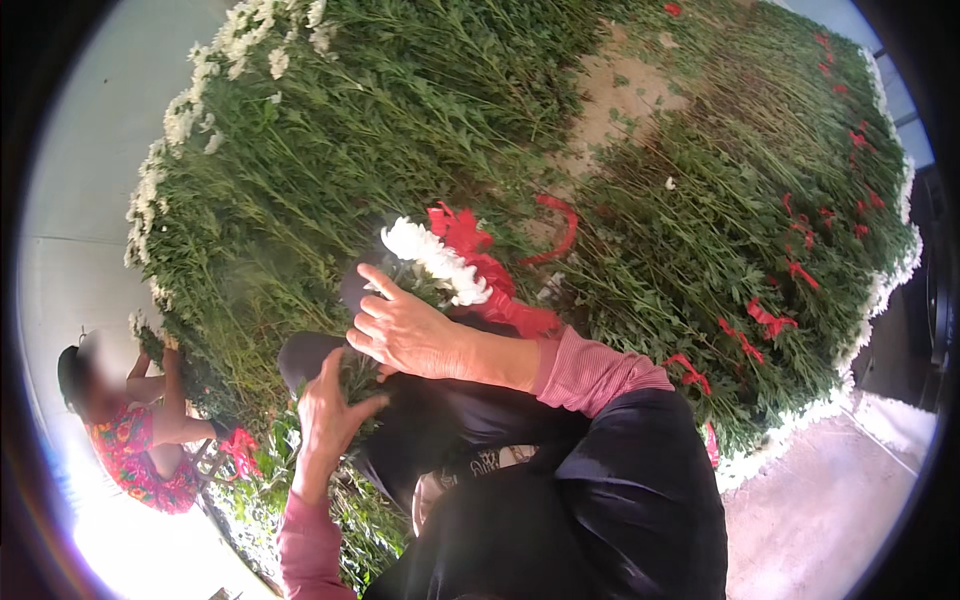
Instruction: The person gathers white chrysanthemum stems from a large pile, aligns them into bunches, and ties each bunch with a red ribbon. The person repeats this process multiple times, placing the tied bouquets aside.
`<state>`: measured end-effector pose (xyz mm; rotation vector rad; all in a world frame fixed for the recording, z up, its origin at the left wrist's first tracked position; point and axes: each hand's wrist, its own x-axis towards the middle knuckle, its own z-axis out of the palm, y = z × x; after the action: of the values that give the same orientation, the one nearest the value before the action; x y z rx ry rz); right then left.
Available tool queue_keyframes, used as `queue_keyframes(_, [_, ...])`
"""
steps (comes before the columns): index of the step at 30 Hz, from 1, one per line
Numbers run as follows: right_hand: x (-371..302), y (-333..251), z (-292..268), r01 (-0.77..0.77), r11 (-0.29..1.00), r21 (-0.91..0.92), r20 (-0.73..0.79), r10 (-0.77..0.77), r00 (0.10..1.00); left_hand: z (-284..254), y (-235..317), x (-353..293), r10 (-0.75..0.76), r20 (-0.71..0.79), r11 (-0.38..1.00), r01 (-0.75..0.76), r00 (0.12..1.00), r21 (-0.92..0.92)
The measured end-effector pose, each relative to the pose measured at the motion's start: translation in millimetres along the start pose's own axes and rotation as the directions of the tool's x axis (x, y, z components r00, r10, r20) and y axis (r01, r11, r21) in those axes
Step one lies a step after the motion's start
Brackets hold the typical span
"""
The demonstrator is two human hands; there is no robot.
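Observation:
A bunch of white chrysanthemums (437,262) lies over my knees, its row of blooms pointing away to the right. My right hand (412,338) is closed round the bunch below the blooms, with the index finger raised. Lower down, leafy stems (358,378) pass between the thumb and fingers of my left hand (330,408), which curls about them with its thumb apart. Part of the bunch is hidden behind my right hand and wrist. Red plastic strips (495,285) lie just beyond my right wrist.
Long leafy stems (400,120) lie heaped ahead, with white blooms (180,110) along the far left edge. Bunches with red ties (770,318) fill the right side. A person in a red floral garment (140,450) sits at the left, handling stems. Bare ground (625,100) shows between heaps.

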<state>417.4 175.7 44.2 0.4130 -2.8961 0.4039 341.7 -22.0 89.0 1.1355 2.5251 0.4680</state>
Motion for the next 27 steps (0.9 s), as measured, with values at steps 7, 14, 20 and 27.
queue_keyframes(7, [-22.5,25.0,-5.7,0.259,0.784,0.565,-0.596,0.170,0.784,10.2,-51.0,-34.0,-0.080,-0.145,0.956,0.117,0.986,0.270])
queue_keyframes(14, [-192.0,205.5,115.6,-0.582,0.768,-0.267,-0.198,0.547,0.813,-6.5,-109.5,-58.1,-0.433,-0.291,0.897,0.374,0.853,-0.237])
queue_keyframes(20, [-204.6,229.0,133.5,-0.541,0.774,-0.329,0.282,0.627,0.726,-75.3,-41.3,-40.7,-0.618,0.141,0.384,0.454,0.773,-0.804])
queue_keyframes(27, [-37.3,144.8,-10.4,-0.416,0.861,0.293,-0.199,0.480,0.854,-105.9,2.2,3.0,0.085,0.268,0.312,0.230,0.960,-0.922])
